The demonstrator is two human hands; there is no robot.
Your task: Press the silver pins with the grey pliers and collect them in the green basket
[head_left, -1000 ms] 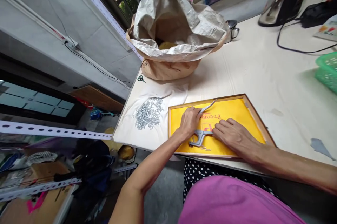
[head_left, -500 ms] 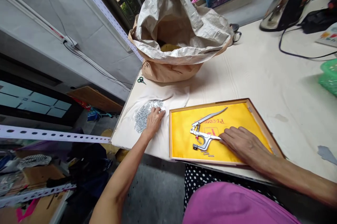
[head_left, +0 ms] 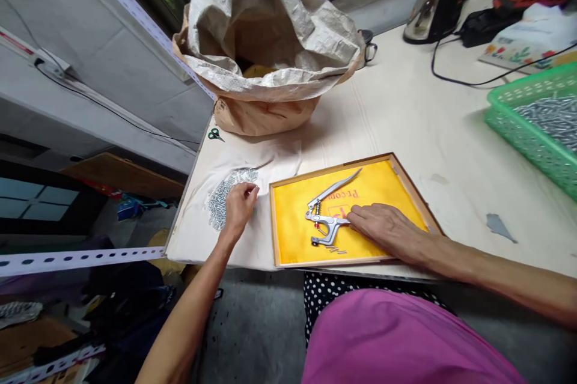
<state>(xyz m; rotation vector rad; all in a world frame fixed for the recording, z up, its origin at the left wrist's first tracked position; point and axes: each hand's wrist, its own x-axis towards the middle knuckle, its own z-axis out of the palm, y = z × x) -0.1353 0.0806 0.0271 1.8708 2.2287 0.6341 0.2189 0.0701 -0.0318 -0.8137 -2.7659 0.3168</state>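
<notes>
My left hand (head_left: 238, 208) is pinched at the right edge of a pile of small silvery metal pins (head_left: 219, 198); whatever sits between its fingertips is too small to make out. The pile lies on white cloth on the table. My right hand (head_left: 383, 228) is wrapped round one handle of silver snap-fastener pliers (head_left: 332, 229), which have a spring and spread handles. They lie over a shallow tray (head_left: 272, 216) lined with a yellow sheet bearing red print. Beside the pliers' jaws, several loose pins (head_left: 336, 250) rest on the yellow sheet.
Behind the pile stands a large open paper sack (head_left: 270, 116), with small scissors (head_left: 215, 134) at its left. A green basket (head_left: 518, 137) of metal pieces is at the right. Farther back are a kettle (head_left: 437, 5), a cable and a tissue box (head_left: 518, 53).
The view has turned rightward, bringing the green basket further in. My left hand's fingertips have drawn together at the pile's edge. The right hand stays on the pliers.
</notes>
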